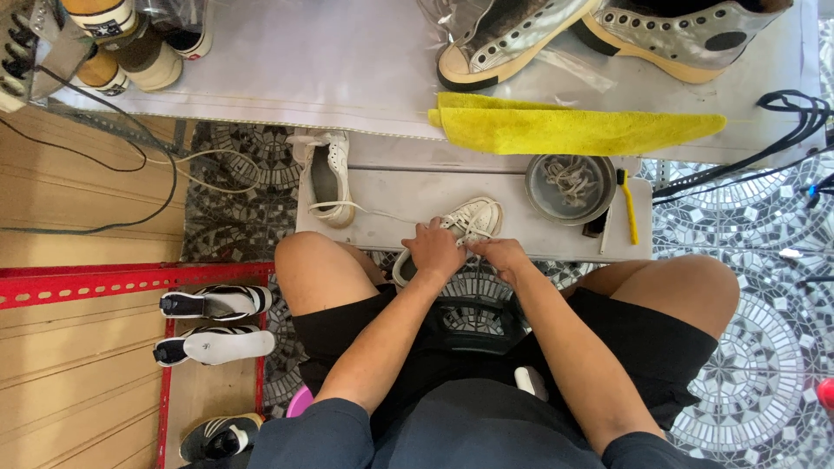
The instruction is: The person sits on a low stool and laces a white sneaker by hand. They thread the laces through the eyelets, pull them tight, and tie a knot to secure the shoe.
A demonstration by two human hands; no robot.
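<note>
Both hands meet over a small white lace-up sneaker (460, 227) lying at the near edge of a low grey bench (382, 221), toe pointing far-right. The left hand (434, 250) is clamped over the shoe's heel and opening, apparently steadying it, while the right hand (497, 253) has its fingers pinched together at the laces. The matching white sneaker (328, 178) sits at the bench's far-left end, a loose lace trailing across. To the right stand a round grey metal bowl holding coiled laces (569, 188) and a yellow-handled brush (627, 205); a folded yellow cloth (573, 127) lies just beyond
</note>
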